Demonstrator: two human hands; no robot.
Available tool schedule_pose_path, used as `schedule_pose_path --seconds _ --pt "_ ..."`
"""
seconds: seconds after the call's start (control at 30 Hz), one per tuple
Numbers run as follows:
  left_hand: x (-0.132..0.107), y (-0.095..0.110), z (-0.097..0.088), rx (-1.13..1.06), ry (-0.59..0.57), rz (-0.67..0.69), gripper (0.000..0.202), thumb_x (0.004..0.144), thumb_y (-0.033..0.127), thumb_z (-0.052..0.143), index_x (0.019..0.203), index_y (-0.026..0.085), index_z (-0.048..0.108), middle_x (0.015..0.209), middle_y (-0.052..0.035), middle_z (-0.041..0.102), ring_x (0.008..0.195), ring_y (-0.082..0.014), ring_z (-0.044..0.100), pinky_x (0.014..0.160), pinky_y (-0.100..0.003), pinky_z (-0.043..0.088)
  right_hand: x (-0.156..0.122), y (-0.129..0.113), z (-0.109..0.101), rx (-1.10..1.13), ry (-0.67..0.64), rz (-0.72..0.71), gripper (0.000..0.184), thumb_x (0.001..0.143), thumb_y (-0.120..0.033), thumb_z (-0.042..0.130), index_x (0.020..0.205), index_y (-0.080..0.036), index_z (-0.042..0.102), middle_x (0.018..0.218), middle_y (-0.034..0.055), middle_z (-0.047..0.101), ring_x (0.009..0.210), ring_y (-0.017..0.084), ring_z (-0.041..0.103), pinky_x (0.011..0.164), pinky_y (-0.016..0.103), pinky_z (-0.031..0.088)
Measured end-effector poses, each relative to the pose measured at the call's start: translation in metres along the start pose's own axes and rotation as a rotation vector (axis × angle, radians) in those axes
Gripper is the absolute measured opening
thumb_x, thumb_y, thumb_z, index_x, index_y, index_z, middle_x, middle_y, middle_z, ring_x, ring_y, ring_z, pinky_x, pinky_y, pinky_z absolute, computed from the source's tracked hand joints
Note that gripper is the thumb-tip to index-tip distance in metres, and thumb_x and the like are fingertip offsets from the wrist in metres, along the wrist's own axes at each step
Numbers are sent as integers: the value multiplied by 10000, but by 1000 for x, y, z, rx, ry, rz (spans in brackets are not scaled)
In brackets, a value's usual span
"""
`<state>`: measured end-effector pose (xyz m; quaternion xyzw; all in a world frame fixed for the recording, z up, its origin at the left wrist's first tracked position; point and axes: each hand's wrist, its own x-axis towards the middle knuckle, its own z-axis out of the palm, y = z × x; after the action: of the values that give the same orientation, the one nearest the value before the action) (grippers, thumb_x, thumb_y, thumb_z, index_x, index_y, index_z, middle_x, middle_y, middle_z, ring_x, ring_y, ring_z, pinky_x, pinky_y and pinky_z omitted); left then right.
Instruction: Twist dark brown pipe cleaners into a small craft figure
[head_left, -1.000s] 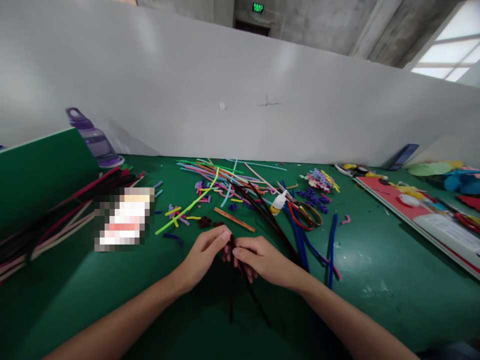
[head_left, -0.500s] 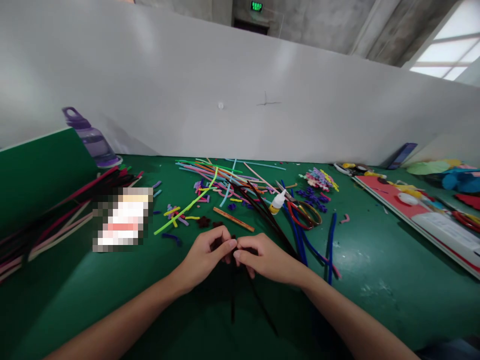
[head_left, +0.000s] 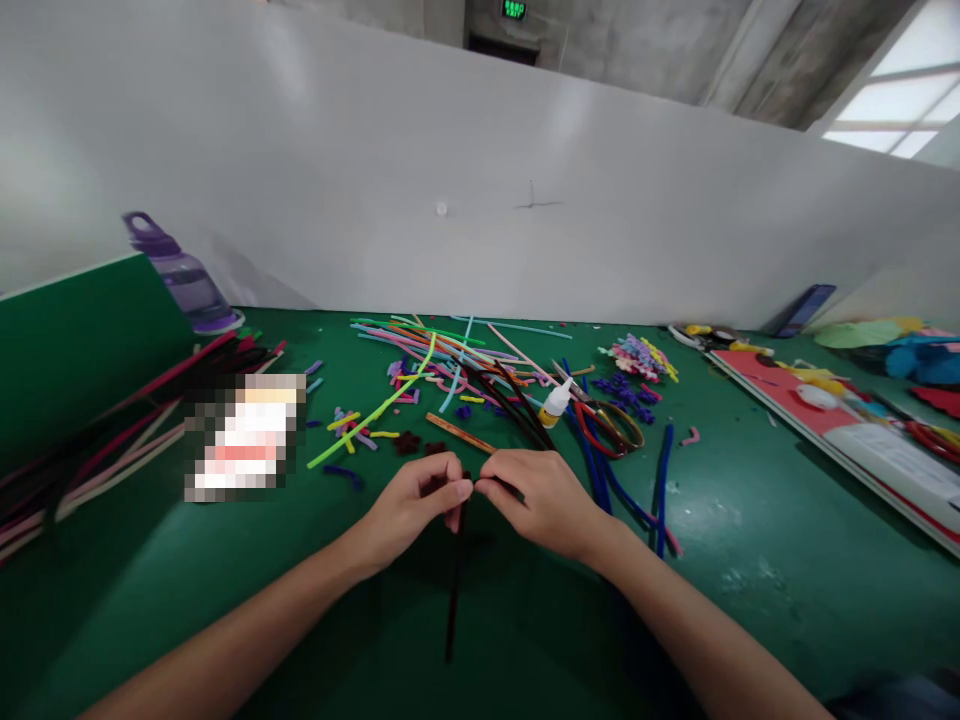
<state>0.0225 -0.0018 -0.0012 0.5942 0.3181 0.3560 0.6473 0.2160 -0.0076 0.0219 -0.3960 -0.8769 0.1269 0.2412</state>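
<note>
Over the front middle of the table, my left hand [head_left: 420, 505] is closed in a pinch on a dark brown pipe cleaner [head_left: 454, 600], which hangs down below the fingers. My right hand [head_left: 536, 495] meets it fingertip to fingertip, thumb and index finger pressed together on the same pipe cleaner near its top. What is shaped between the fingertips is mostly hidden. Just beyond the hands lie a small dark brown flower shape [head_left: 407, 443] and an orange-brown stick [head_left: 459, 433], partly covered by my right hand.
Behind are loose coloured pipe cleaners [head_left: 405, 335], a white glue bottle [head_left: 556, 404], red-handled scissors [head_left: 609, 430] and a pastel cluster [head_left: 637, 358]. Blue pipe cleaners [head_left: 664, 490] lie right. A purple water bottle [head_left: 191, 285] stands left, before a white partition [head_left: 360, 180].
My right hand has turned over and its fingers have closed down more. Two dark strands hung below the hands before; now one shows, swung slightly left.
</note>
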Motion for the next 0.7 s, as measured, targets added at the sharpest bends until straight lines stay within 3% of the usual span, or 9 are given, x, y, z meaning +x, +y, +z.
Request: schedule_pose_path --seconds 0.27,0.57,0.7 --pt "1 4 2 30 63 15 195 875 312 534 768 148 532 600 26 546 572 -110 498 580 -221 393 1 2 1 28 61 -14 192 932 -261 428 825 -182 565 756 17 605 697 125 550 644 227 350" --pt "1 3 0 22 28 -17 197 846 308 569 738 150 520 609 25 539 588 -112 494 589 -224 390 0 2 1 -28 80 -4 256 942 -316 422 848 -181 618 742 35 607 697 144 551 640 255 353" --pt "1 3 0 17 36 -8 204 844 311 569 734 146 523 615 23 542 581 -107 495 580 -218 394 1 1 0 -42 189 -6 247 909 -323 489 824 -163 657 795 63 573 783 168 516 693 272 379"
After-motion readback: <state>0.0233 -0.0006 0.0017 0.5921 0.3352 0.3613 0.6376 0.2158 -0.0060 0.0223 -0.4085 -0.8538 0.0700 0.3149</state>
